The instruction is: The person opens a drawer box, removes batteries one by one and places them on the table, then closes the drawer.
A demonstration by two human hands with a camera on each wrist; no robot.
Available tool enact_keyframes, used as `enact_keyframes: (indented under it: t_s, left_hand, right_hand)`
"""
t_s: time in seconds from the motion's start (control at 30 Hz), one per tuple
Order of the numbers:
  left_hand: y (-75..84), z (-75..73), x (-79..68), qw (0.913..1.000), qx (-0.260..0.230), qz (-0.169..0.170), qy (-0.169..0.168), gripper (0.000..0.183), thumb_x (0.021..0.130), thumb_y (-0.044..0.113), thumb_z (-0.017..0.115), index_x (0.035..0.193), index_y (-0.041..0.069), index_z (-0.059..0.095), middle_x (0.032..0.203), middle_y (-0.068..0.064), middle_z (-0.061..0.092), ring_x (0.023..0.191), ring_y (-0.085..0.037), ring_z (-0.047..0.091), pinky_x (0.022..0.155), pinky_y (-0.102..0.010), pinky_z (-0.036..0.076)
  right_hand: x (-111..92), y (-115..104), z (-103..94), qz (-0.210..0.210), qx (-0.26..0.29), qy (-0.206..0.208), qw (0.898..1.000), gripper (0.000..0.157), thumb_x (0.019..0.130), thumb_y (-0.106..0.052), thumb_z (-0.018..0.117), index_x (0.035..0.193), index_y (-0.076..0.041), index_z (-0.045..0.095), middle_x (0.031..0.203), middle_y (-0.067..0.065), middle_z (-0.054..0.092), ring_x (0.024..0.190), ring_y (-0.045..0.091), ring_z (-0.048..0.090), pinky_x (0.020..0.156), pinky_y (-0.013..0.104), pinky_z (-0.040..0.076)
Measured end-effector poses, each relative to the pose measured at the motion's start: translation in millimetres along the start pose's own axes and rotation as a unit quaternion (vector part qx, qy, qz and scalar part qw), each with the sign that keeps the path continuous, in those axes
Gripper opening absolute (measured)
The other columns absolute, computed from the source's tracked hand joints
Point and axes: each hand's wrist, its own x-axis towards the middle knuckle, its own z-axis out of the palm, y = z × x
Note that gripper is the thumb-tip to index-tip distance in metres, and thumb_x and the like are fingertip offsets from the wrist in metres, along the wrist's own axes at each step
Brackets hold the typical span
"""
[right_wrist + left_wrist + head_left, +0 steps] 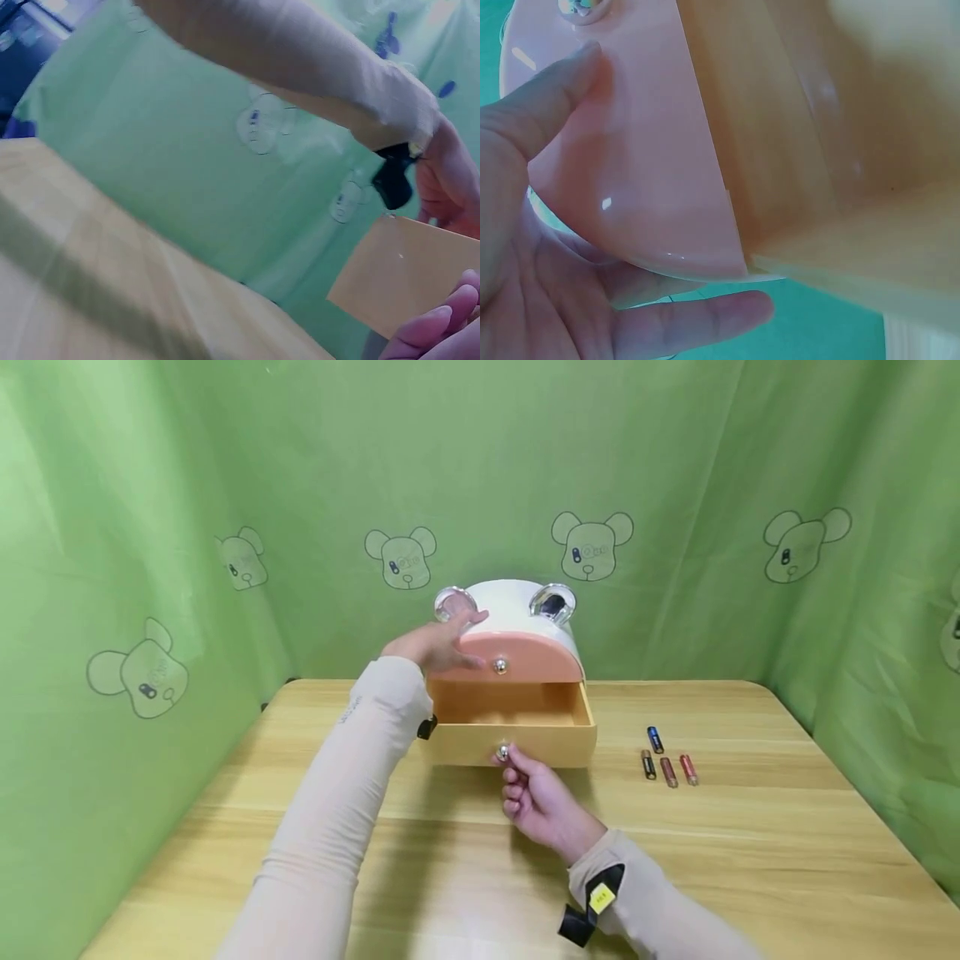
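Observation:
A small drawer cabinet (501, 603) with a white domed top and two shiny ears stands at the back of the table. Its pink upper drawer (536, 653) is closed. Below it, the yellow lower drawer (551, 747) is pulled out, and its visible inside is bare. My left hand (437, 645) holds the cabinet at its upper left, thumb (562, 90) across the pink front and fingers around the side. With thumb and index finger, my right hand (546, 808) pinches the round silver knob (503, 752) of the lower drawer; the other fingers are curled.
To the right of the cabinet lie several batteries: a blue one (656, 739), a black one (648, 764), a brownish one (669, 772) and a red one (688, 769). A green curtain (480, 460) with bear-head prints surrounds the wooden table (787, 827).

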Motion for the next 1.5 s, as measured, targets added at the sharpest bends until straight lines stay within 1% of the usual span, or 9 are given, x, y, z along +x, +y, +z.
enact_keyframes:
  t_s: [0.13,0.23,0.33,0.5,0.77,1.03,1.13,1.3,1.5]
  left_hand:
    - [-0.4,1.6,1.1,0.9999,-0.012,-0.007,0.000,0.088,0.086,0.046,0.069,0.152,0.048,0.011,0.161,-0.008,0.015,0.139,-0.037,0.029,0.108,-0.062,0.025]
    - [0.0,2.6,1.7,0.9999,-0.010,-0.004,0.003,0.088,0.086,0.047,0.069,0.152,0.048,0.011,0.161,-0.007,0.014,0.140,-0.036,0.028,0.109,-0.061,0.025]
    - [0.5,3.0,0.9,1.0000,-0.005,0.001,0.007,0.088,0.086,0.048,0.069,0.152,0.047,0.011,0.161,-0.006,0.013,0.140,-0.035,0.028,0.110,-0.059,0.024]
    - [-1.0,1.2,-1.8,0.9999,-0.015,0.001,0.008,0.090,0.084,0.050,0.070,0.152,0.048,0.011,0.162,-0.006,0.011,0.140,-0.036,0.027,0.110,-0.060,0.023]
    - [0.3,-1.2,-3.7,0.9998,-0.010,-0.008,0.013,0.090,0.083,0.052,0.070,0.151,0.051,0.011,0.160,-0.009,0.016,0.137,-0.037,0.032,0.107,-0.063,0.027]
    - [1.4,1.4,-2.8,0.9999,-0.005,-0.007,0.007,0.089,0.085,0.051,0.068,0.151,0.050,0.010,0.161,-0.007,0.012,0.138,-0.036,0.032,0.107,-0.062,0.028]
    - [0.9,2.3,-3.2,0.9998,-0.017,-0.008,0.008,0.089,0.085,0.048,0.069,0.151,0.050,0.010,0.162,-0.005,0.010,0.140,-0.035,0.029,0.109,-0.061,0.026]
    - [1.8,3.6,-4.2,0.9993,-0.036,0.000,0.005,0.090,0.085,0.045,0.070,0.152,0.048,0.010,0.162,-0.005,0.009,0.142,-0.035,0.024,0.111,-0.059,0.022]
    - [2.1,3.8,-5.1,0.9994,-0.034,0.001,0.008,0.089,0.086,0.043,0.070,0.153,0.046,0.010,0.162,-0.006,0.011,0.140,-0.035,0.028,0.111,-0.061,0.022]
  right_hand:
    - [10.0,-3.3,-1.8,0.002,0.025,0.008,1.000,0.035,0.104,-0.031,0.043,0.086,-0.014,0.067,0.062,-0.011,0.050,0.048,0.001,0.034,0.043,0.013,0.029]
    - [18.0,-4.8,-2.2,0.000,0.036,0.010,0.999,0.034,0.104,-0.031,0.044,0.086,-0.013,0.067,0.063,-0.010,0.050,0.049,0.002,0.034,0.043,0.013,0.029]
    - [25.0,-6.3,-1.4,-0.005,0.036,0.007,0.999,0.033,0.104,-0.032,0.044,0.087,-0.013,0.066,0.064,-0.010,0.050,0.050,0.002,0.035,0.044,0.013,0.030]
    - [35.0,-9.3,0.3,-0.014,0.035,0.011,0.999,0.033,0.103,-0.033,0.044,0.089,-0.012,0.065,0.065,-0.010,0.051,0.051,0.002,0.035,0.044,0.014,0.030]
    - [48.1,-15.7,-0.4,-0.031,0.020,0.016,0.999,0.031,0.102,-0.037,0.044,0.092,-0.012,0.061,0.069,-0.009,0.048,0.054,0.004,0.034,0.047,0.015,0.028]
    - [55.4,-18.4,-5.0,-0.042,0.015,0.026,0.999,0.032,0.102,-0.037,0.046,0.090,-0.012,0.062,0.068,-0.008,0.049,0.053,0.005,0.036,0.045,0.015,0.029]
    - [57.3,-19.6,-4.8,-0.046,0.009,0.027,0.999,0.033,0.102,-0.037,0.045,0.091,-0.011,0.062,0.068,-0.008,0.048,0.054,0.005,0.035,0.046,0.015,0.029]
    - [59.8,-22.3,-3.7,-0.045,0.006,0.044,0.998,0.033,0.102,-0.037,0.045,0.090,-0.011,0.062,0.066,-0.008,0.048,0.054,0.005,0.034,0.046,0.015,0.027]
    - [63.0,-25.0,-3.8,-0.044,-0.005,0.047,0.998,0.033,0.102,-0.036,0.045,0.089,-0.012,0.062,0.067,-0.009,0.048,0.054,0.004,0.035,0.046,0.016,0.028]
